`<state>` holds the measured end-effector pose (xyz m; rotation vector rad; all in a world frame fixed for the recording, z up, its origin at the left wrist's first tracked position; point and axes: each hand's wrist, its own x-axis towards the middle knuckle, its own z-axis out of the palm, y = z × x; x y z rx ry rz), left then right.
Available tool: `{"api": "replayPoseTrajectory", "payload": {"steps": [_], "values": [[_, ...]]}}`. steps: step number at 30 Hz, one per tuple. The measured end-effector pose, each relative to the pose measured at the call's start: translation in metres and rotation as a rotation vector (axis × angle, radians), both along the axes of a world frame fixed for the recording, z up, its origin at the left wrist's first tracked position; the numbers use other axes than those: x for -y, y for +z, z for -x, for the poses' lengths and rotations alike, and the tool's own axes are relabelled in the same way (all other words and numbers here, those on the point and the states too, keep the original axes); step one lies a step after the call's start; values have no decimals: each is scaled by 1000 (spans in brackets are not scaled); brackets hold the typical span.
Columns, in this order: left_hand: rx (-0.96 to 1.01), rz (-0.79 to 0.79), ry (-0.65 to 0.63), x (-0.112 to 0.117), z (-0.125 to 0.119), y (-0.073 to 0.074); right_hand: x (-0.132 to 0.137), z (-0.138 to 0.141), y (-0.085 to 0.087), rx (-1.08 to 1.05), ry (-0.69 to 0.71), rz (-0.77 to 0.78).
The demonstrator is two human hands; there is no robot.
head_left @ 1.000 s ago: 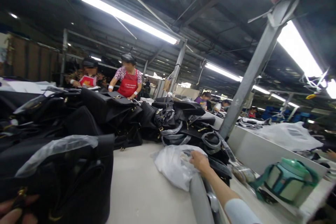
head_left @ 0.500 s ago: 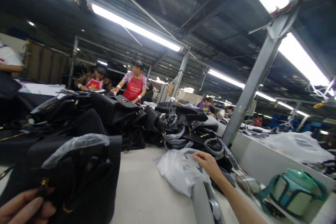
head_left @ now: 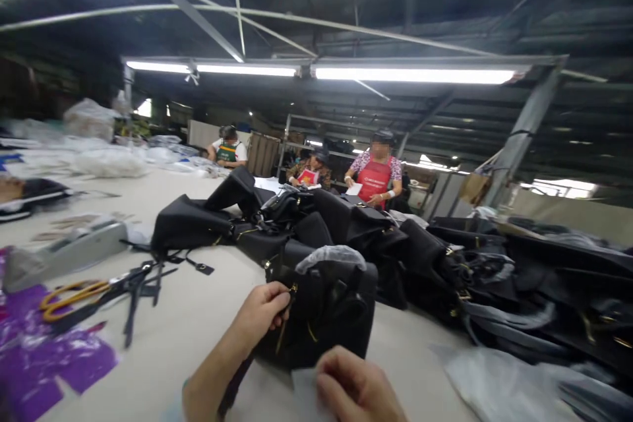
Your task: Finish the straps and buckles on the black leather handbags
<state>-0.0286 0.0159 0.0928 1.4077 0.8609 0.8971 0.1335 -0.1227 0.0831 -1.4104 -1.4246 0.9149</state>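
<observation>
A black handbag point(head_left: 326, 306) stands upright on the pale worktable point(head_left: 188, 316) in front of me, with clear plastic wrap point(head_left: 330, 256) over its top. My left hand point(head_left: 261, 311) pinches a gold fitting at the bag's left edge. My right hand point(head_left: 357, 388) is curled low in the view, holding a white sheet point(head_left: 304, 394) below the bag.
Several black handbags point(head_left: 445, 264) are heaped behind and to the right. Orange-handled scissors point(head_left: 74, 291), black straps point(head_left: 141, 280) and purple scraps point(head_left: 54, 359) lie at the left. Three other people point(head_left: 374, 175) work at the table's far side. Clear plastic bag point(head_left: 487, 379) lies at lower right.
The view has swung left. My right hand left the white plastic bag by the rail and came in below the handbag. My left hand still grips the bag's edge.
</observation>
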Motion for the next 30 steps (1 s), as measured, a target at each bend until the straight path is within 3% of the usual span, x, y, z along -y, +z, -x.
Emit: {"api": "replayPoseTrajectory", "payload": {"steps": [3, 7, 12, 18, 30], "values": [[-10, -14, -7, 0, 11, 7, -39, 31, -10, 19, -173, -110], [0, -31, -23, 4, 16, 10, -64, 39, -20, -79, -280, -102], [38, -30, 20, 10, 10, -3, -68, 44, -33, -315, -283, -32], [77, 7, 49, 13, 7, -13, -71, 52, -29, -557, -324, -96], [94, 141, 36, 17, 10, -15, -73, 58, -25, -601, -359, -106]]}}
